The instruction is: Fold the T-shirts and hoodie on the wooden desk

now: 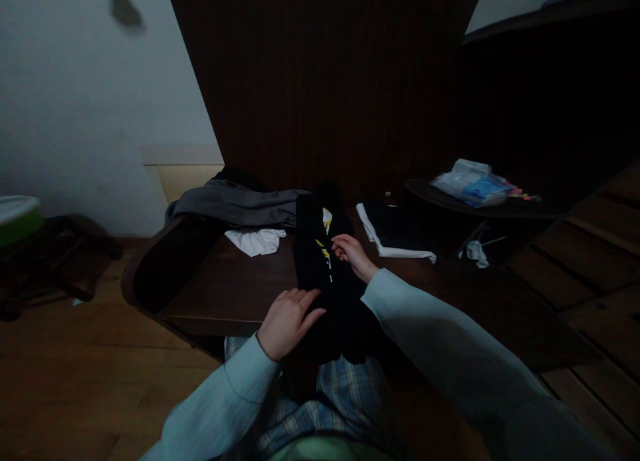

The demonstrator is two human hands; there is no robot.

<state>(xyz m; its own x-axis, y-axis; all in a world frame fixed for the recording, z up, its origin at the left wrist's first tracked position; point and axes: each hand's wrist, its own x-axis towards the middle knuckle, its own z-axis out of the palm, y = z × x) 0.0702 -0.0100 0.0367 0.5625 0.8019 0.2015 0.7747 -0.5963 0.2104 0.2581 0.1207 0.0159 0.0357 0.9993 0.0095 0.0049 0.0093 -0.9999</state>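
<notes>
A black garment (345,317) with a yellow and white print lies lengthwise over the dark wooden bench, its near end hanging over the front edge toward my lap. My left hand (290,317) rests on its left side, fingers stretched out and palm down. Higher up, beside the print, the thumb and fingers of my right hand (350,253) are pinched together at the black cloth. The dim light hides how much fabric is between them. A crumpled white cloth (256,241) sits to the left, and a folded black and white garment (400,231) to the right.
Grey clothing (240,206) is heaped along the back left of the bench (225,287). A clear plastic bag (473,183) rests on a small shelf at right, with a crumpled wrapper (475,254) below. A stool (55,261) holding a green and white object stands far left.
</notes>
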